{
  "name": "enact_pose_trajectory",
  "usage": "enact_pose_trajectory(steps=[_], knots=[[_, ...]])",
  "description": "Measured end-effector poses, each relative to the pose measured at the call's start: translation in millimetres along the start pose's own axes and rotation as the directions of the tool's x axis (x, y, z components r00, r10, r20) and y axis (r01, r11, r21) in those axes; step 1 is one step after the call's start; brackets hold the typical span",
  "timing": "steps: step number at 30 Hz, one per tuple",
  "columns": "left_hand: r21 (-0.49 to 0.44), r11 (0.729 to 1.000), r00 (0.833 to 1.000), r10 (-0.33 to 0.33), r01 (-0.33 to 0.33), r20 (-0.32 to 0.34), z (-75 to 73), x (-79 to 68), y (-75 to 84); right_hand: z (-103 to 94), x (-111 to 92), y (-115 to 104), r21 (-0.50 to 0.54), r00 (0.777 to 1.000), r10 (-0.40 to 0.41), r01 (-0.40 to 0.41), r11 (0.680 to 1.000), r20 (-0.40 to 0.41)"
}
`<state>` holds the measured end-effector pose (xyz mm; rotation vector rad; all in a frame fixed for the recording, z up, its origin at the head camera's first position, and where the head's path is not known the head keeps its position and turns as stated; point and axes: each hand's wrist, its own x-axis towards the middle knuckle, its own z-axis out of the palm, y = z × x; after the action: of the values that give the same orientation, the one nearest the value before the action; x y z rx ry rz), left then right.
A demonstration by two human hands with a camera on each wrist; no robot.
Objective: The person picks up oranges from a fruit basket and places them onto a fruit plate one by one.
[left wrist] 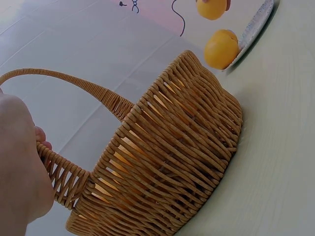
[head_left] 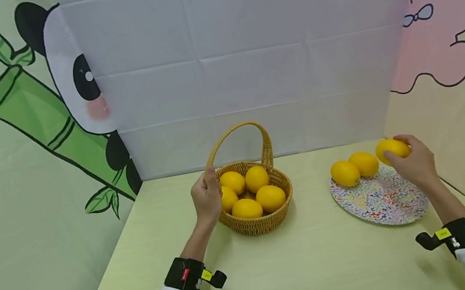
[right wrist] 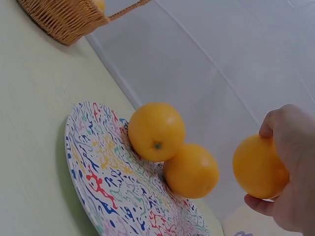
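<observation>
My left hand (head_left: 207, 197) grips the handle of a woven wicker basket (head_left: 259, 224) at its left side, where the handle meets the rim. Several yellow-orange oranges (head_left: 246, 209) lie inside the basket, which stands on the table. Over the far right edge of a speckled plate (head_left: 387, 200), my right hand (head_left: 417, 161) pinches an orange (right wrist: 260, 167) between thumb and fingers, held above the plate's surface. Two more oranges (right wrist: 156, 132) sit side by side on the far left part of that plate, a green stem mark showing on one.
The pale green table (head_left: 283, 276) runs up to a white back panel (head_left: 245, 59). On the left stands a green wall with a panda and bamboo drawing (head_left: 40, 111); a cream wall with a pink figure (head_left: 443, 40) borders the right side, close to the plate.
</observation>
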<state>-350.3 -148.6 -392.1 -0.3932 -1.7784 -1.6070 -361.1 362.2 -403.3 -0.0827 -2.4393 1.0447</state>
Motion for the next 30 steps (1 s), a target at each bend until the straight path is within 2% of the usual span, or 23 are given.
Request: enact_pose_trajectory(steps=[7,13,22,30], knots=[[0.001,1.000,1.000,0.004,-0.004,-0.004,-0.4,-0.4,-0.1,3.9,1.5,15.1,0.032,0.993,0.112,-0.113,0.993,0.041],[0.000,1.000,1.000,0.003,-0.003,-0.002,-0.4,0.0,2.2,11.2,9.3,28.4,0.009,0.991,0.126,-0.127,0.992,0.033],[-0.004,1.000,1.000,0.000,0.000,0.001,0.1,0.7,2.6,19.5,16.5,37.3,-0.037,0.995,0.096,-0.095,0.995,0.009],[-0.008,1.000,1.000,0.013,-0.013,-0.004,0.1,-0.2,0.3,29.6,14.0,51.3,-0.160,0.999,-0.029,0.032,0.987,0.021]])
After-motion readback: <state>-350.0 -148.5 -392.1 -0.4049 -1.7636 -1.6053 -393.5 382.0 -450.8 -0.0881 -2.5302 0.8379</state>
